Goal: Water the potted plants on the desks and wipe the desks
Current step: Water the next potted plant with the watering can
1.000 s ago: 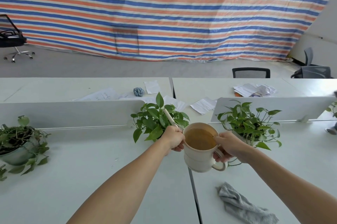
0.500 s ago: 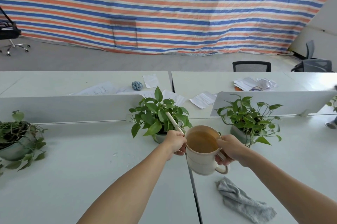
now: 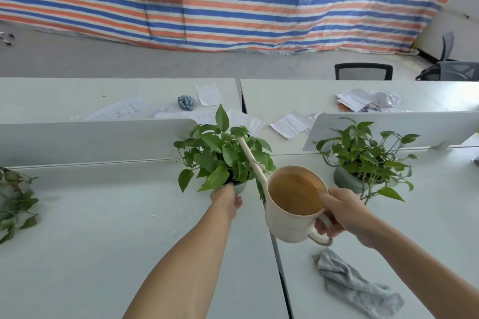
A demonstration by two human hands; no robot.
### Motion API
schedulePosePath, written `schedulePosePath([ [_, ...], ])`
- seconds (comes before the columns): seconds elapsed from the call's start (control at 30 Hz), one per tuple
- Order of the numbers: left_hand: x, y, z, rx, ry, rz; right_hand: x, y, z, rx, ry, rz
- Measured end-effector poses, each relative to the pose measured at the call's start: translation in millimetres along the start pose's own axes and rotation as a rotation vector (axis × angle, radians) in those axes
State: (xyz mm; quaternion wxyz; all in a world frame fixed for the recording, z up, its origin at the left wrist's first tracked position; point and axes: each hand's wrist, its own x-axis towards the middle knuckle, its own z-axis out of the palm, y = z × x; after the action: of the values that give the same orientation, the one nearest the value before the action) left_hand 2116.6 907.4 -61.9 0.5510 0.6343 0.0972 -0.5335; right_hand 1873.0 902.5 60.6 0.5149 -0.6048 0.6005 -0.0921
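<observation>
A striped tarp (image 3: pixel 233 2) hangs across the whole back of the room. In front of it are four white desk tops, two far and two near, with the left desk (image 3: pixel 77 241) and right desk (image 3: pixel 435 215) meeting at a seam right under the person's arms. Two low dividers (image 3: pixel 90 139) stand between the near and far rows.

I count three potted plants on the near desks: the left plant (image 3: pixel 15 196) is cut off at the edge, the middle plant (image 3: pixel 220 155) sits by the seam, and the right plant (image 3: pixel 363 152) is just beyond the can.

There is one cream watering can (image 3: pixel 287 225), held tilted above the seam. It holds brownish water, and the tip of its long spout is in the middle plant's leaves. The right hand (image 3: pixel 342 215) grips its handle, fingers curled through the loop and thumb near the rim.

One grey cloth (image 3: pixel 355 285) lies crumpled on the right desk, near the right forearm.

The left hand (image 3: pixel 226 200) reaches to the middle plant's pot and touches it. Its fingers are hidden under the leaves, so I can't tell whether they grip.
</observation>
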Motion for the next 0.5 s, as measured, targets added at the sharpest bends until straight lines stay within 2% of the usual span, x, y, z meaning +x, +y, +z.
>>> schedulePosePath([
  [0.23,34.4,5.7,5.4,-0.171,-0.001,-0.022,7.9,1.7,9.3,0.009,0.005,0.019],
  [0.37,36.6,16.9,-0.2,-0.254,0.065,-0.028,6.1,-2.2,14.3,-0.004,-0.007,0.02],
  [0.5,34.9,27.4,-25.7,-0.232,0.121,-0.053,2.7,-9.5,23.5,-0.026,-0.026,0.013],
])
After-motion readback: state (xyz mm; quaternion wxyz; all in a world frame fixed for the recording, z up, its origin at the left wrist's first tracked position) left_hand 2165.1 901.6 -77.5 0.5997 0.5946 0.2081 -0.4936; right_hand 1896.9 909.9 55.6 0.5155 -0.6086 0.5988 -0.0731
